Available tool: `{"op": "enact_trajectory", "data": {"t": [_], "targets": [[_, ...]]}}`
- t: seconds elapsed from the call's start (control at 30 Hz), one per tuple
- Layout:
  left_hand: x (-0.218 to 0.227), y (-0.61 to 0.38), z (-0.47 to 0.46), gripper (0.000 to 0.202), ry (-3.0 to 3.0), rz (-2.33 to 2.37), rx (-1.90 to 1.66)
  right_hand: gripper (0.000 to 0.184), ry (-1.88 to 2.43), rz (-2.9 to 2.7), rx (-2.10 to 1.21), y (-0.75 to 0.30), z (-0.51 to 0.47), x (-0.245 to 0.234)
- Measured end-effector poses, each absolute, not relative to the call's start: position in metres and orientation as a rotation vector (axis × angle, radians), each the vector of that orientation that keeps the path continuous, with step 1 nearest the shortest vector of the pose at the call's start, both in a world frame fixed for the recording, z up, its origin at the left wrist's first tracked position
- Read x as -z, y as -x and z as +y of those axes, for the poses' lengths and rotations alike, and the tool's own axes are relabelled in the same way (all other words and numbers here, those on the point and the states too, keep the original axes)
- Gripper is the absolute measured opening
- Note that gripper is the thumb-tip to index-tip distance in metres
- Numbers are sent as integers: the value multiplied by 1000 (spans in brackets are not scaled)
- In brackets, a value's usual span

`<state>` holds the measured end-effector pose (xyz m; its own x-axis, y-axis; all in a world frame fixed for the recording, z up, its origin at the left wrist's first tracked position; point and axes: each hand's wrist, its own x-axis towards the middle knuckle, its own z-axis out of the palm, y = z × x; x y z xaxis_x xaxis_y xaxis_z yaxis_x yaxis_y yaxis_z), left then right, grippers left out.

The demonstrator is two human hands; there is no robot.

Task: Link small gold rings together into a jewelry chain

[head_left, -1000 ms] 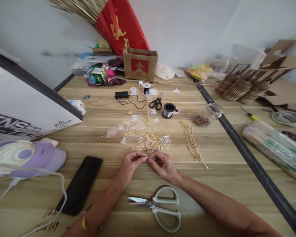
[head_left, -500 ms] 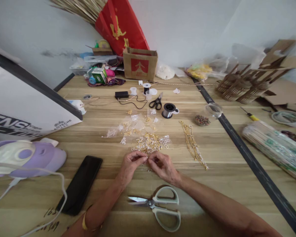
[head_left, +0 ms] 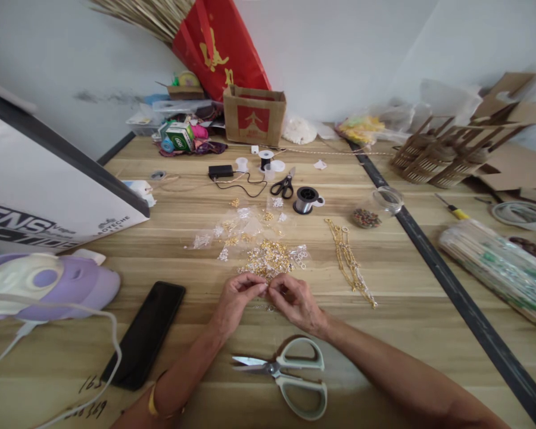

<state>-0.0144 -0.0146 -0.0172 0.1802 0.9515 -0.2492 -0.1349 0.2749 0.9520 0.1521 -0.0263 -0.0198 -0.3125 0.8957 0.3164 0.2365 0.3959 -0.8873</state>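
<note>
My left hand [head_left: 242,295] and my right hand [head_left: 295,300] meet fingertip to fingertip over the table, both closed in a pinch. Whatever lies between the fingertips is too small to name. Just beyond them spreads a pile of gold and silver beads [head_left: 270,256]. A bit of silver chain [head_left: 262,308] shows on the wood below the fingers. White-handled scissors [head_left: 301,376] lie with blades slightly apart between my forearms. To the right rest several gold chains [head_left: 347,262].
Small plastic bags of findings [head_left: 245,223] lie behind the pile, with a wire spool [head_left: 306,201] and black scissors [head_left: 283,186] farther back. A black phone [head_left: 147,333] and a purple-white device [head_left: 49,283] with a cable sit left. Right are a bead dish [head_left: 366,218] and bagged sticks [head_left: 495,268].
</note>
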Motion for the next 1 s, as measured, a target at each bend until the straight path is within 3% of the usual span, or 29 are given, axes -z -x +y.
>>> {"op": "enact_trajectory", "data": {"t": [1.0], "targets": [[17,14,-15,10,-984,1100,-945,11,1003,-1800,-945,-153,-26,22]]}}
